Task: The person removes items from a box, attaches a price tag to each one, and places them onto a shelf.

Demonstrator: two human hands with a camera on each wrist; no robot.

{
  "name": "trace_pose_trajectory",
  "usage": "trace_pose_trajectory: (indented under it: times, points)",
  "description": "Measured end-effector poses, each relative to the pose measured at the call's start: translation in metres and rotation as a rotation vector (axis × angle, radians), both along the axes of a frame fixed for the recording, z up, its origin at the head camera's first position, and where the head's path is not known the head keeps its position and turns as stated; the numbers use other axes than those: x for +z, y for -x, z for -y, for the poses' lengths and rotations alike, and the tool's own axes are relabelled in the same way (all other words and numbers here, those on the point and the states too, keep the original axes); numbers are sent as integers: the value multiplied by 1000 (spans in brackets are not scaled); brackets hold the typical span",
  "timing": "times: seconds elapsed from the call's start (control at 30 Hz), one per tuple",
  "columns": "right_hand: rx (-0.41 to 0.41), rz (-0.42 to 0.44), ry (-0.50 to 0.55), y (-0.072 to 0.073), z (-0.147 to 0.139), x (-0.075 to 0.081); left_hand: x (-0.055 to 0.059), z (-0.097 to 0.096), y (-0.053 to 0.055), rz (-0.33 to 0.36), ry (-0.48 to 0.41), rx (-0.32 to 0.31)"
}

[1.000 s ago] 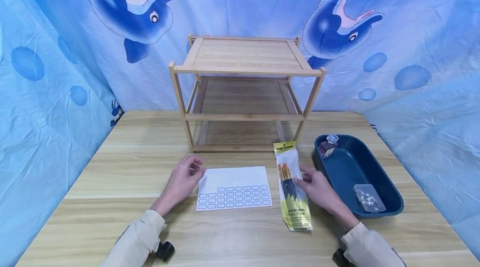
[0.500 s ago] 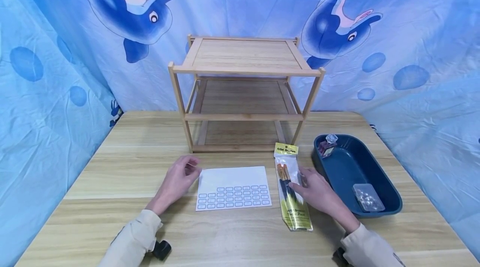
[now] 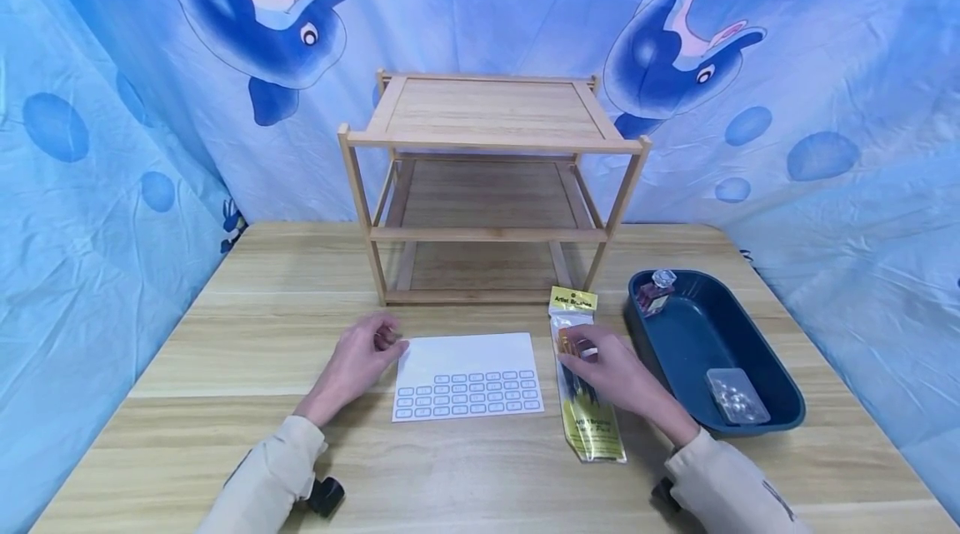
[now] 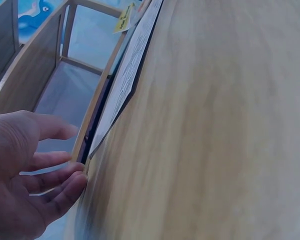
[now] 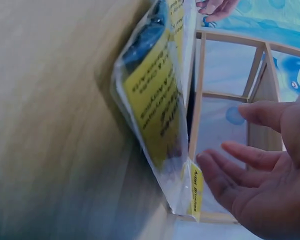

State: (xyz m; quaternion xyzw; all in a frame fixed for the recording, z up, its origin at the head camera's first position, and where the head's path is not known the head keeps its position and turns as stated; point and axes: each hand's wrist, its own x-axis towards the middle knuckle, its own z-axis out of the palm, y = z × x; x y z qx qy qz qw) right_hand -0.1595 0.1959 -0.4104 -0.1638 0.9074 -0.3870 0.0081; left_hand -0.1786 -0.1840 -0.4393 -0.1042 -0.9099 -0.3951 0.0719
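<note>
My right hand [image 3: 609, 367] is over the upper part of a clear and yellow pack of artist brushes [image 3: 592, 426], hiding part of the brushes. In the right wrist view its fingers are loosely bent with a gap between them and the thumb, and they appear apart from the pack [image 5: 157, 107]. My left hand [image 3: 358, 363], fingers loosely curled and holding nothing, is by the left edge of a flat white board [image 3: 465, 355] printed with rows of small blue boxes. Whether its fingertips touch the board [image 4: 122, 90] I cannot tell.
Behind the board stands a three-level wooden shelf [image 3: 491, 234]. On the right, a dark blue tub [image 3: 693, 334] contains a small pink bottle with a faceted cap [image 3: 655, 292] and a clear box of small pieces [image 3: 738, 396]. A blue dolphin-print curtain [image 3: 487, 1] surrounds the wooden table [image 3: 247, 309].
From the brush pack's right edge, my right hand has shifted left and over its upper part. The pack has moved very slightly. My left hand is nearly still.
</note>
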Motion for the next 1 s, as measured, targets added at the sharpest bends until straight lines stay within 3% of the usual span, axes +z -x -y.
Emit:
trace_pose_trajectory:
  times: [0.37,0.63,0.77,1.0]
  points:
    - [42,28,-7,20,20,-8,0,-3,2,24,85,-25]
    - [97,18,-12,30,31,-11,2,-6,1,43,149,13]
    - [128,-1,-11,34,34,-14,2,-8,2,52,149,13]
    - [114,-26,-82,40,40,-18,0,-10,5,64,141,21]
